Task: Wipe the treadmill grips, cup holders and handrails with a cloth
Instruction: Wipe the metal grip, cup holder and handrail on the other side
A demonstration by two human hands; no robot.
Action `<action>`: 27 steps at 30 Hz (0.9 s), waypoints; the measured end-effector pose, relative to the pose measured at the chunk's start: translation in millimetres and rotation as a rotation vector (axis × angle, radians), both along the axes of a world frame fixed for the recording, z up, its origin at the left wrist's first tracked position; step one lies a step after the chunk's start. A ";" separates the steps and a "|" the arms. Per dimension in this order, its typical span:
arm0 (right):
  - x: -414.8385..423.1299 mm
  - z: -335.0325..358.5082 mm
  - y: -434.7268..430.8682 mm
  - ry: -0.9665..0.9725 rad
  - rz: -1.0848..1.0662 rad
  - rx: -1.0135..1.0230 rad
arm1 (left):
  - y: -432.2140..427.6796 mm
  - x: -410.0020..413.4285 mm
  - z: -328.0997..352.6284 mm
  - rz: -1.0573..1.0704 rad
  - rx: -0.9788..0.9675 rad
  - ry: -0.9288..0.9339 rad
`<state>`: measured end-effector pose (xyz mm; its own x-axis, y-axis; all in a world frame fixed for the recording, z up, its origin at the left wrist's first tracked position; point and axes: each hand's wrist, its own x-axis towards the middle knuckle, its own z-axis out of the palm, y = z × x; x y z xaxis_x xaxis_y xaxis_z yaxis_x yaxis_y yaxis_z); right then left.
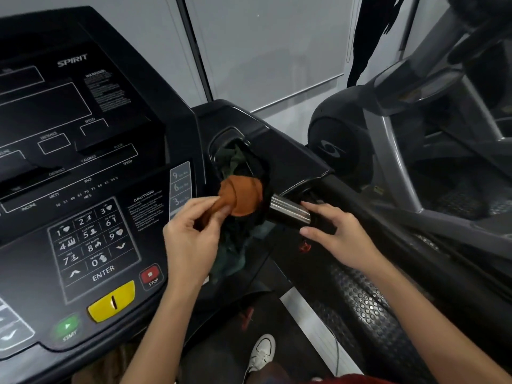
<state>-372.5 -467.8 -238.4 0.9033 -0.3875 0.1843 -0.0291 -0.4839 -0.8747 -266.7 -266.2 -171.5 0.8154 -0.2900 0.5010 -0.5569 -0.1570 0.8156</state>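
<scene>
Orange cloth [242,199], dark fabric [235,162] in cup holder [221,136]

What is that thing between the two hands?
In the head view, a shiny metal grip sticks out between the left hand, which pinches the orange cloth, and the right hand.

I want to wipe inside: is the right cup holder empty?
Not empty: dark green fabric lies in the cup holder, and the left hand pinches a bunched orange cloth at its near rim.
</scene>
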 end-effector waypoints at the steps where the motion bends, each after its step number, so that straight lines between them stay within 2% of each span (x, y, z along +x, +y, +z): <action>1: 0.3 -0.2 -0.2 -0.001 -0.008 0.001 | 0.3 0.3 3.5 -0.016 0.001 0.033; 4: 1.1 0.8 -0.9 -0.003 -0.013 -0.011 | -9.8 3.8 19.1 -0.104 0.055 0.141; 7: 2.3 0.2 -0.9 -0.010 -0.008 -0.006 | -21.1 16.2 34.8 -0.286 0.038 0.494; 10: 3.4 0.4 -1.4 -0.014 -0.007 0.009 | -22.0 26.9 36.8 -0.309 -0.013 0.671; 13: 3.2 2.4 -1.1 -0.016 0.004 0.050 | -16.7 31.0 31.4 -0.252 -0.035 0.696; 18: 3.3 2.2 0.5 -0.035 -0.006 0.069 | -1.9 31.4 24.2 -0.172 0.043 0.530; 21: 2.7 2.0 -0.2 -0.028 -0.015 0.058 | -7.2 26.4 32.5 -0.280 -0.008 0.588; 23: 2.4 1.1 0.0 -0.025 -0.021 0.053 | -14.6 30.7 40.3 -0.349 0.030 0.680; 25: 2.4 1.4 1.4 -0.027 -0.024 0.059 | -18.6 37.7 43.8 -0.362 0.073 0.745; 27: 1.9 2.3 2.2 -0.019 -0.026 0.067 | -18.0 42.4 39.9 -0.315 0.094 0.734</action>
<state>-370.6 -465.6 -236.2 0.8894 -0.4228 0.1739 -0.0243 -0.4236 -0.9055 -224.3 -284.2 -131.6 0.8001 -0.5755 -0.1690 0.0864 -0.1683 0.9819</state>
